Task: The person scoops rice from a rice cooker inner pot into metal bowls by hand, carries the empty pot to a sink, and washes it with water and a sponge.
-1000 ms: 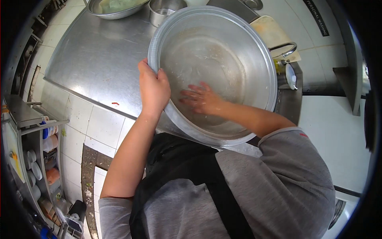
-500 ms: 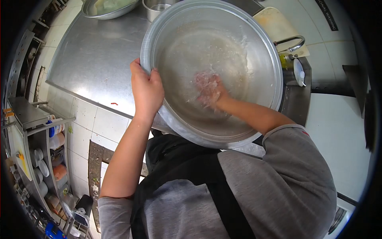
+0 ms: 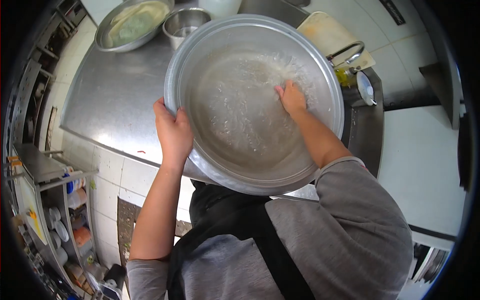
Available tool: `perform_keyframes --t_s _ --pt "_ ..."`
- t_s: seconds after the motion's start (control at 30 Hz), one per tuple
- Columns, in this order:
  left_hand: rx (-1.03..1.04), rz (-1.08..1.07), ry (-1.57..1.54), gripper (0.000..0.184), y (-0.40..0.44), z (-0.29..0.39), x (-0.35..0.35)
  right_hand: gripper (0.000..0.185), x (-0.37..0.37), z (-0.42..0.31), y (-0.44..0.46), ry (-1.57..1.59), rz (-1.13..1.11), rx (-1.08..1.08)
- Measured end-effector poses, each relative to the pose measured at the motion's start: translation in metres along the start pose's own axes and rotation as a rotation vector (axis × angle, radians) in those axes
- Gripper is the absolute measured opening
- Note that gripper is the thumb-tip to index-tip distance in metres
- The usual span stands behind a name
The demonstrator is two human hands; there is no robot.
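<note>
A large round metal basin [image 3: 255, 187] with swirling, splashing water [image 3: 242, 107] in it is in front of my body. My left hand [image 3: 173, 134] is closed round the basin's left rim, thumb on the near side. Inside the basin, toward its right side, my right hand [image 3: 293, 99] reaches into the water with its thumb held away from the other fingers. The fingertips are partly hidden by the water, and I see nothing held in that hand.
A steel worktop [image 3: 115, 107] extends to the left, bearing a bowl [image 3: 107, 46] with pale green contents and a steel pot [image 3: 186, 25]. At right are a faucet [image 3: 357, 46], a cutting board [image 3: 320, 31] and a metal container [image 3: 353, 92]. Shelves [image 3: 55, 187] stand at far left.
My right hand has moved from the basin's middle toward its upper right, and the water now swirls more widely. My left hand keeps its hold on the rim. The camera view has shifted slightly.
</note>
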State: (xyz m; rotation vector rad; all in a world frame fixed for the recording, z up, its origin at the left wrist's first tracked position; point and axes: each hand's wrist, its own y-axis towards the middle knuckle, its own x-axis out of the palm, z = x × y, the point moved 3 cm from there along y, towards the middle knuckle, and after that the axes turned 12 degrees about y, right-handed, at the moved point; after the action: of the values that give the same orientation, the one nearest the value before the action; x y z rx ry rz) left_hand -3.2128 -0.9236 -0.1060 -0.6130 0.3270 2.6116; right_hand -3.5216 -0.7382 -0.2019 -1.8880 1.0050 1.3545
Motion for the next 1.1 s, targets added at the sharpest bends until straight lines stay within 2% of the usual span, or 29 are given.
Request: perform_keyframes --t_s 0.1,0.17,0.2,0.27,0.37,0.43,0.47,0.53,0.57,0.63,0.73,0.77,0.8,0.83,0.87,0.93,0.97,1.0,1.03,1.1 --pt "0.021 -0.028 0.013 0.03 0.005 -0.007 0.002 0.05 -0.005 0.006 0.007 0.115 -0.026 0.155" --pt "0.059 -0.048 0.04 0.03 0.008 -0.011 0.002 0.046 -0.016 -0.014 0.011 -0.132 -0.211 -0.297" --pt "0.05 -0.054 0.033 0.029 0.01 -0.012 0.002 0.046 -0.036 -0.021 0.004 -0.124 -0.182 -0.275" --pt "0.068 -0.07 0.023 0.029 0.013 -0.014 0.001 0.042 -0.082 -0.042 -0.027 -0.083 -0.066 -0.736" --pt "0.064 -0.093 0.07 0.028 0.022 -0.016 -0.004 0.032 -0.149 -0.016 -0.065 0.095 0.023 -0.657" --pt "0.029 -0.116 0.108 0.027 0.029 -0.017 -0.005 0.033 -0.187 0.043 -0.08 0.295 0.431 -0.461" --pt "0.041 -0.122 0.11 0.027 0.032 -0.016 -0.006 0.035 -0.205 0.073 -0.086 0.339 0.468 -0.237" --pt "-0.058 -0.164 0.117 0.021 0.037 -0.017 -0.009 0.04 -0.208 0.169 -0.089 0.156 0.456 0.071" --pt "-0.052 -0.166 0.126 0.021 0.039 -0.015 -0.01 0.045 -0.194 0.225 -0.09 0.045 0.351 0.229" --pt "-0.173 -0.198 0.096 0.015 0.039 -0.015 -0.011 0.04 -0.165 0.307 -0.102 -0.085 0.247 0.33" --pt "-0.152 -0.182 0.004 0.011 0.029 0.001 -0.011 0.039 -0.126 0.385 -0.098 -0.133 0.171 0.397" --pt "-0.143 -0.184 0.017 0.013 0.022 0.016 -0.012 0.04 -0.115 0.389 -0.091 -0.246 0.249 0.246" --pt "-0.142 -0.177 0.032 0.013 0.017 0.029 -0.012 0.04 -0.118 0.372 -0.089 -0.358 0.328 0.094" --pt "-0.099 -0.165 0.042 0.014 0.013 0.042 -0.012 0.042 -0.118 0.355 -0.084 -0.321 0.348 0.077" --pt "-0.059 -0.153 0.055 0.015 0.007 0.053 -0.012 0.043 -0.129 0.302 -0.079 -0.284 0.364 0.057" --pt "-0.054 -0.132 0.069 0.017 -0.002 0.073 -0.009 0.053 -0.076 0.284 -0.053 0.338 0.041 0.192" --pt "-0.041 -0.126 0.072 0.018 -0.005 0.084 -0.007 0.065 -0.065 0.237 -0.081 1.102 -0.271 0.369" --pt "-0.047 -0.123 0.095 0.018 -0.01 0.097 -0.005 0.073 -0.055 0.199 -0.105 1.38 -0.548 0.411" --pt "-0.012 -0.105 0.102 0.018 -0.015 0.112 -0.001 0.066 -0.041 0.168 -0.128 1.632 -0.578 0.443" --pt "0.019 -0.087 0.12 0.019 -0.024 0.141 0.009 0.055 0.021 0.164 -0.135 1.557 -0.163 0.287"
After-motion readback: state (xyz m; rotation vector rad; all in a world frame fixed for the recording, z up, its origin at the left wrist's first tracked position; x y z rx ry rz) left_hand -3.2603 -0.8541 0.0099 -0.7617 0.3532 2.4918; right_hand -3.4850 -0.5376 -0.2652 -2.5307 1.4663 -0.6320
